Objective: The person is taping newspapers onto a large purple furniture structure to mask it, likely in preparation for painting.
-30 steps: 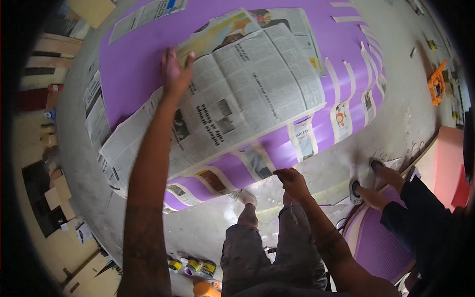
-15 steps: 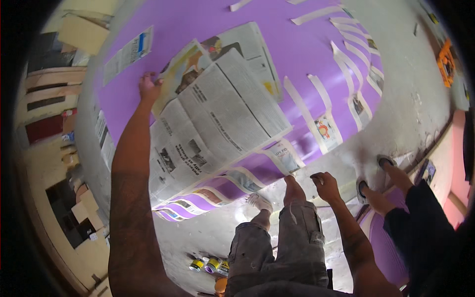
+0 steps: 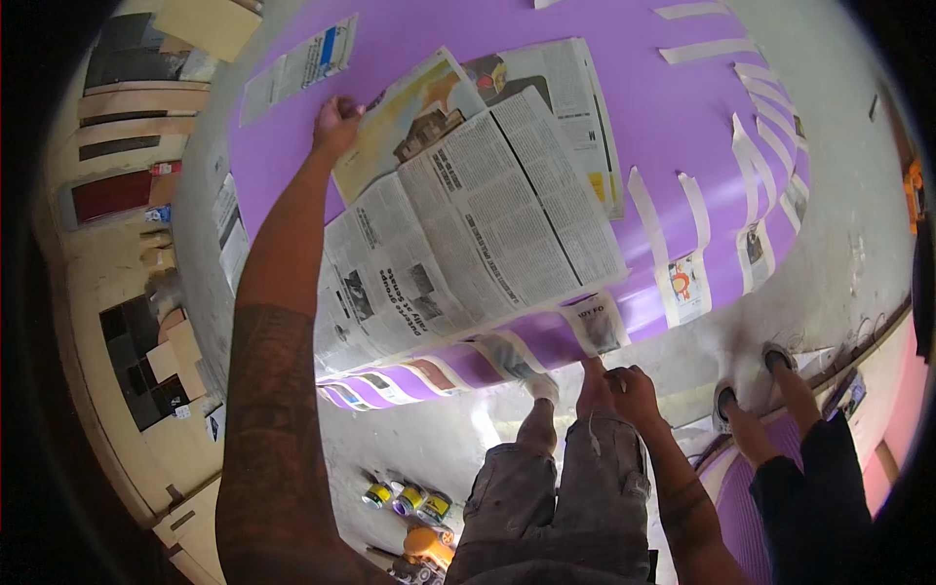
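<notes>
The big newspaper sheet (image 3: 468, 244) lies spread flat across the purple panel (image 3: 643, 107), covering its middle, with a second, more colourful sheet (image 3: 414, 122) tucked under its upper corner. A second ago that spread sat lower and more to the right in view; now it runs up toward the panel's far side, and the left hand (image 3: 336, 122) has travelled with it, reaching further out along the surface. That hand is pressed down at the sheet's upper left corner, fingers curled onto the paper's edge and the purple face, pinning rather than gripping. The paper looks to be held in place while its edges get fixed.

Down at the near edge, the right hand (image 3: 624, 385) has come in from beside the knee and now sits right at the lower rim, fingertips touching a small paper strip (image 3: 595, 327) below the big sheet. Fingers are bent; whether they pinch anything I cannot tell.

More taped strips (image 3: 687, 283) line the panel's right-hand curve. On the concrete floor (image 3: 848, 244), spray cans (image 3: 405, 499) stand near the person's legs, and another person's feet (image 3: 746, 385) wait just to the right.
</notes>
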The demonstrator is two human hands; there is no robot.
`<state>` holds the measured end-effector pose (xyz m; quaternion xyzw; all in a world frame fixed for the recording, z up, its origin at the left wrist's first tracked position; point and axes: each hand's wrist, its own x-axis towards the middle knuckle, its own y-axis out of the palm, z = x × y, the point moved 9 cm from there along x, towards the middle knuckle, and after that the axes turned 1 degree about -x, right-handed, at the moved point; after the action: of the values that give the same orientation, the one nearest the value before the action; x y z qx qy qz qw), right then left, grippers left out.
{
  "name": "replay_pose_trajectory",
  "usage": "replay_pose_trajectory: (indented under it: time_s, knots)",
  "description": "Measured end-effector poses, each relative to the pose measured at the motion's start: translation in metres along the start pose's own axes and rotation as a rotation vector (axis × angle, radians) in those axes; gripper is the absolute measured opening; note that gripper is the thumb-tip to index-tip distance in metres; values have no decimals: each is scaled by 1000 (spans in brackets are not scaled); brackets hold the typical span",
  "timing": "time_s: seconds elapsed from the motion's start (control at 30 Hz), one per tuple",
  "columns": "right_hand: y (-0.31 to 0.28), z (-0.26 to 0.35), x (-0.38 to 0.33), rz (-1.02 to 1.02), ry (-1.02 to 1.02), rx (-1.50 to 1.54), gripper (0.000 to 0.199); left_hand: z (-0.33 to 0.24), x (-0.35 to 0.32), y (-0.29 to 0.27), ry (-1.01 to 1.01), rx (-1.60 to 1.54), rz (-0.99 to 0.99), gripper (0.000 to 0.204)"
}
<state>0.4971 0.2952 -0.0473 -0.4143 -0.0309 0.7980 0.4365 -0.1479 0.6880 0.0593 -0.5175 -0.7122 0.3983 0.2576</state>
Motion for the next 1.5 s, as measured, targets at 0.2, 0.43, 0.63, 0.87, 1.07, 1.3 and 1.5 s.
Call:
replay_pose_trajectory:
  time_s: [0.2, 0.43, 0.63, 0.87, 1.07, 1.3, 1.5]
  knots:
    - [-18, -12, 15, 14, -4, -66, 17, -56, -11, 16, 398, 206, 10, 48]
    - [-37, -21, 39, 5, 30, -153, 19, -25, -2, 25, 87, -23, 144, 53]
    - [-56, -9, 33, -11, 75, -62, 16, -10, 43, -5, 200, 118, 68, 33]
    - [-93, -15, 8, -48, 37, -117, 20, -98, 56, -172, 195, -92, -26, 19]
    - [-131, 1, -25, -106, 5, -118, 19, -267, -132, -324, 71, 314, -299, 43]
    - [-104, 113, -102, 410, -117, 512, 49, -345, -498, -349, 6, -349, -427, 32]
    - [-50, 191, -190, 617, -517, 252, 53, -310, -742, -252, -302, -1110, -659, 22]
